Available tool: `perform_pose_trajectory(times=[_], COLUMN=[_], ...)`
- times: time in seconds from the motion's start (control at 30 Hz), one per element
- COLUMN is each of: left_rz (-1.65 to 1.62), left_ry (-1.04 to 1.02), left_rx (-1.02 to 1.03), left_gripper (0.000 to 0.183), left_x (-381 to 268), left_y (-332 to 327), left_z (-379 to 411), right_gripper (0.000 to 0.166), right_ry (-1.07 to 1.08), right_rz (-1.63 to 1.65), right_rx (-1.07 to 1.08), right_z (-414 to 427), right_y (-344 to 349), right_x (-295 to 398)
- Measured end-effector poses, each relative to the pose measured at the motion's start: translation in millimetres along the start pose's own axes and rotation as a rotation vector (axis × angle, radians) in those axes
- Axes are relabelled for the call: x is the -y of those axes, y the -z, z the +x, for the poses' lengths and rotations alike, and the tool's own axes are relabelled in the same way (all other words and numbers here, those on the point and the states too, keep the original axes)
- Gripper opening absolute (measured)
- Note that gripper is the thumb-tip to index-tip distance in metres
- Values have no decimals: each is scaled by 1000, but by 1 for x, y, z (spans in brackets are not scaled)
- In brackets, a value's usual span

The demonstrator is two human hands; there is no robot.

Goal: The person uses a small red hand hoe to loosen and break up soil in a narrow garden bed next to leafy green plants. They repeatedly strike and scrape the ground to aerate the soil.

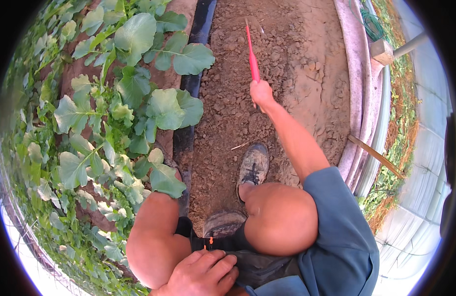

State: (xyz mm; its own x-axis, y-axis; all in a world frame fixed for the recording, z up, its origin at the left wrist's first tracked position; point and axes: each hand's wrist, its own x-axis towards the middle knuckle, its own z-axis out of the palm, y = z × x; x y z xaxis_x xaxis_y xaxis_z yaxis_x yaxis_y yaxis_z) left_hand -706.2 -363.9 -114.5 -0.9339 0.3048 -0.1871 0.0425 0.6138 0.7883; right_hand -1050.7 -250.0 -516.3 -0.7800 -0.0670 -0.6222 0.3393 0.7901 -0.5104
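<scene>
My right hand [260, 94] is stretched forward over the soil, its fingers closed on the pink handle of a long-handled hand tool [252, 55]. The tool's far end is blurred against the loose earth, so I cannot tell its exact kind. At the bottom, my left hand [204, 273] lies against my lap beside my left knee, its fingers curled a little with no object visible in them. Under both of my arms lies a strip of crumbly brown soil [228, 107]. My laced shoe [254, 164] stands on this strip.
Leafy green plants [135, 37] fill the left side and overhang a black strip [183, 144] along the soil's edge. On the right run a pale fabric roll [355, 85], a wooden stick [376, 155], a block with a pole [381, 52], green cord [372, 24] and translucent sheeting [431, 111].
</scene>
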Motion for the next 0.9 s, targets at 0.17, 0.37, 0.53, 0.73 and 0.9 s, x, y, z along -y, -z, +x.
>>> perform_pose_trajectory(times=[0.17,0.37,0.53,0.73,0.9], left_rz=[-18,8,426,410,257], left_ry=[-41,-29,142,428,766], left_rx=[38,17,327,585,237], left_gripper=[26,26,17,14,15], left_x=[4,10,18,156,313], left_y=[9,29,52,-51,-177], left_z=[0,-4,67,168,181], right_gripper=[44,39,38,38,34], right_ry=[-27,-42,-3,40,32], right_rz=[43,102,144,134,170], right_rx=[104,99,156,109,157], right_z=[-66,-65,-64,-58,-71], right_y=[2,7,3,-3,-5], right_x=[-13,-39,-37,-52,-39])
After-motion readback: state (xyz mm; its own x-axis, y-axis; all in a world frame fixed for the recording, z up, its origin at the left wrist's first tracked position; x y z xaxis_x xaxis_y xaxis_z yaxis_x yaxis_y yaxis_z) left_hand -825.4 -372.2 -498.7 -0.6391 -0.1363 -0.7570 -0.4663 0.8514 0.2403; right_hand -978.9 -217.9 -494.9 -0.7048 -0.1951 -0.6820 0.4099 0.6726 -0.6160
